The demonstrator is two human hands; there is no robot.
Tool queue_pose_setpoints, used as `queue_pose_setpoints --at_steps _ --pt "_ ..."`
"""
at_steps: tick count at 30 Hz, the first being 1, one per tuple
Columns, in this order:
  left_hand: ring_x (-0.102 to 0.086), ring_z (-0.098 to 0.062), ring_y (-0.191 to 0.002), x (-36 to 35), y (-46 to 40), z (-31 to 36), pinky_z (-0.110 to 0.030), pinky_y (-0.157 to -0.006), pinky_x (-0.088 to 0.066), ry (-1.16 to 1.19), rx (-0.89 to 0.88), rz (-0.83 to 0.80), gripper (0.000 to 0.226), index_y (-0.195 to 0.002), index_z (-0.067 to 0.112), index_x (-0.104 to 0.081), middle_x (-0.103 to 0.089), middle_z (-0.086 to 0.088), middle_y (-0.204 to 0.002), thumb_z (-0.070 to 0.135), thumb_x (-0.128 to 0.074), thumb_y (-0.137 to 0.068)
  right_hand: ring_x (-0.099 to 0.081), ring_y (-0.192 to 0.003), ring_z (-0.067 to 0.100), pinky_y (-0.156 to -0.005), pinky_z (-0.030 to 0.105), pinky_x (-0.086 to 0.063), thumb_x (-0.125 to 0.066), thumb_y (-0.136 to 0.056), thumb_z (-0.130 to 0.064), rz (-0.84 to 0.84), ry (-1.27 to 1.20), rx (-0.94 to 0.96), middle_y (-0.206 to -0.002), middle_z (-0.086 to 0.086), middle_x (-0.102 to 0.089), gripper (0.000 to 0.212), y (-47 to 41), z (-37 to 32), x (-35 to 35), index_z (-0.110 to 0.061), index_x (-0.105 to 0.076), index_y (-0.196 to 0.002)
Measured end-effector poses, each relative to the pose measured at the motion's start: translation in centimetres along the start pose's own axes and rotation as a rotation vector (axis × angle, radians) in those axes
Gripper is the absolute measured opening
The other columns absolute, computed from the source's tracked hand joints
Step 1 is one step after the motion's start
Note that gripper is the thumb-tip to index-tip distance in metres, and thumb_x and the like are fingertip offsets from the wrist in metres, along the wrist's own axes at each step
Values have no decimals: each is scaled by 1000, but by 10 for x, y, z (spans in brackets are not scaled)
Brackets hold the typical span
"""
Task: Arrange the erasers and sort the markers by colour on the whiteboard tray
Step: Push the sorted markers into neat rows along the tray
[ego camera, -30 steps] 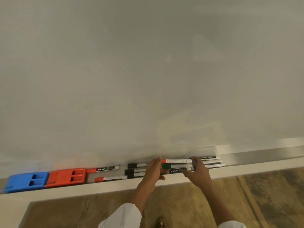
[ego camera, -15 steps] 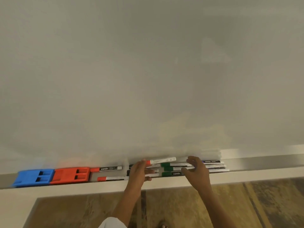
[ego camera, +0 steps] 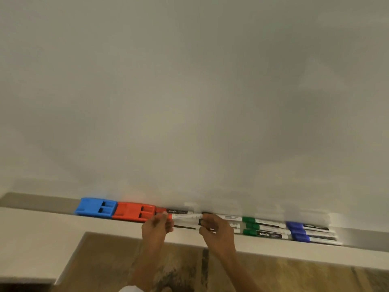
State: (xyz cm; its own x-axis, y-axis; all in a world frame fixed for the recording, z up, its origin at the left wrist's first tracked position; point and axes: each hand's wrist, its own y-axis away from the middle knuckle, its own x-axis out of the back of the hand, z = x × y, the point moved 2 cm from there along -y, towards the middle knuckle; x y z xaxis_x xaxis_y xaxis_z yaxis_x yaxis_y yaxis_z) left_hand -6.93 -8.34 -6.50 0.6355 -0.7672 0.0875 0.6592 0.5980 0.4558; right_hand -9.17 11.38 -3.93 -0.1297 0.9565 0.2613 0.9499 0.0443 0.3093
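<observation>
A blue eraser [ego camera: 95, 208] and a red eraser [ego camera: 134, 211] lie side by side at the left of the whiteboard tray [ego camera: 357, 239]. Right of them rest red markers [ego camera: 176, 211], then black markers [ego camera: 229, 218] partly hidden by my hands, three green markers [ego camera: 265, 228] and three blue markers [ego camera: 311, 233]. A red-capped marker [ego camera: 186, 216] is held level just above the tray: my left hand [ego camera: 156, 226] pinches its cap end, my right hand [ego camera: 214, 229] pinches its other end.
The whiteboard [ego camera: 189, 102] fills the upper view. A pale ledge [ego camera: 37, 239] runs below the tray, with a brown patterned floor [ego camera: 294, 277] beneath. A white sleeve [ego camera: 130, 289] shows at the bottom.
My left hand carried the red-capped marker leftward toward the other red markers. My right hand followed and now pinches its far end. The view shifted, showing the green and blue groups.
</observation>
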Motion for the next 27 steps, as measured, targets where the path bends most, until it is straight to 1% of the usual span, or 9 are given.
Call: queue_pose_setpoints --at_steps 2,4,7,9,15,17,23,25,27 --pt "-71 -23 -60 7 -8 2 -32 -59 -60 -13 -10 72 15 -91 5 -65 -72 -12 -74 19 -68 -88 -66 -79 -7 -68 8 -52 -74 -68 -9 -2 6 -5 -84 -14 -72 30 -1 0 -11 -25 -69 -92" --pt "-70 -27 -62 11 -14 3 -39 -65 -61 -14 -30 138 18 -94 12 -58 -71 -13 -76 20 -71 -85 -66 -78 -5 -64 6 -50 -75 -66 -9 7 18 -8 -84 -12 -72 28 -2 2 -20 -25 -67 -88" --pt "-71 -28 -61 11 -18 3 -45 -69 -61 -85 -68 184 18 -85 24 -54 -71 -10 -72 23 -72 -84 -67 -77 -1 -62 8 -50 -75 -68 -12 5 38 -42 -91 -11 -69 29 -4 5 -32 -26 -64 -92" --pt "-72 -29 -63 7 -19 3 -47 -71 -61 -134 -104 167 16 -81 23 -55 -71 -8 -71 24 -71 -85 -67 -79 2 -59 10 -51 -76 -68 -15 0 50 -77 -95 -13 -67 33 -5 9 -36 -27 -62 -95" --pt "-70 -18 -50 3 -16 5 -33 -47 -58 -297 -157 69 10 -87 19 -61 -73 -2 -64 28 -63 -90 -65 -76 2 -58 11 -51 -77 -66 -16 -10 130 -149 -98 -19 -62 42 -6 18 -39 -31 -58 -100" --pt "-68 -18 -47 6 -15 4 -29 -45 -55 -373 -154 47 11 -89 16 -63 -72 -3 -63 27 -63 -90 -65 -74 1 -55 8 -48 -78 -66 -17 -16 154 -147 -97 -21 -60 42 -8 18 -39 -32 -57 -100" --pt "-69 -24 -62 8 -12 6 -37 -61 -61 -510 -151 -30 20 -101 7 -64 -72 -10 -79 24 -64 -90 -66 -72 2 -57 9 -48 -77 -68 -18 -36 203 -102 -100 -18 -60 43 -7 14 -40 -29 -56 -103" --pt "-69 -24 -66 8 -10 9 -40 -66 -61 -567 -202 -33 22 -104 7 -64 -72 -10 -81 24 -63 -90 -64 -73 0 -55 5 -45 -78 -68 -18 11 223 -78 -97 -17 -61 44 -4 14 -36 -29 -56 -104" --pt "-68 -22 -68 8 -4 13 -39 -70 -60 -634 -324 -14 20 -104 9 -65 -72 -7 -79 22 -64 -89 -61 -79 -1 -58 3 -39 -79 -68 -21 92 250 -63 -94 -17 -62 44 2 17 -30 -29 -57 -104"
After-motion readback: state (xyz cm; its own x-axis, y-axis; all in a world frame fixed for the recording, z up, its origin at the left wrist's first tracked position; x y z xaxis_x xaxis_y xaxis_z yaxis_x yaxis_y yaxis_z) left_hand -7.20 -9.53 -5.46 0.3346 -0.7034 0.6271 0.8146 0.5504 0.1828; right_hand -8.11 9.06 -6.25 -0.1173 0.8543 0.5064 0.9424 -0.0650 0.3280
